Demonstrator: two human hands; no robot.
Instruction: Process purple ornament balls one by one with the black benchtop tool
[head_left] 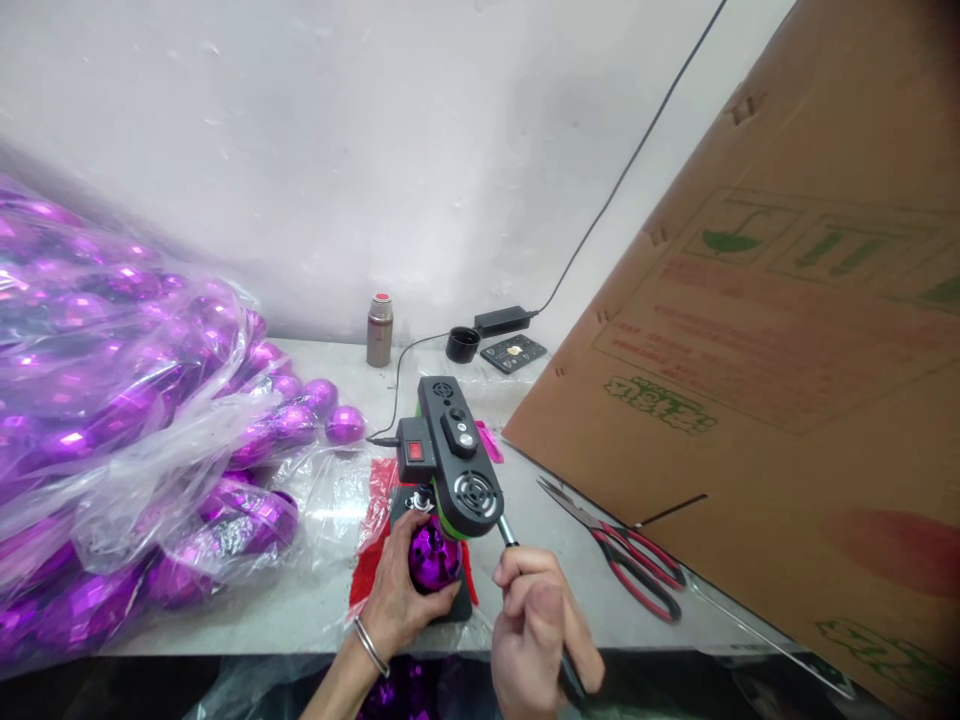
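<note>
Purple ball [432, 558] sits cupped in left hand [396, 598] under press [452, 458]; right hand [536, 625] grips lever [508, 530].

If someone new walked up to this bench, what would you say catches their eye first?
Probably the heap of shiny purple ornaments in clear plastic filling the left side. Next, the black press machine at centre, where the left hand holds a purple ball under it and the right hand grips its lever. A large cardboard box leans at right.

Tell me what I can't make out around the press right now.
Head view:
- Purple ball: near side hidden by left hand, top by press.
- Lever: grip hidden inside right hand.
- Cardboard box: cut by right edge.
- Keypad: markings too small.
</note>
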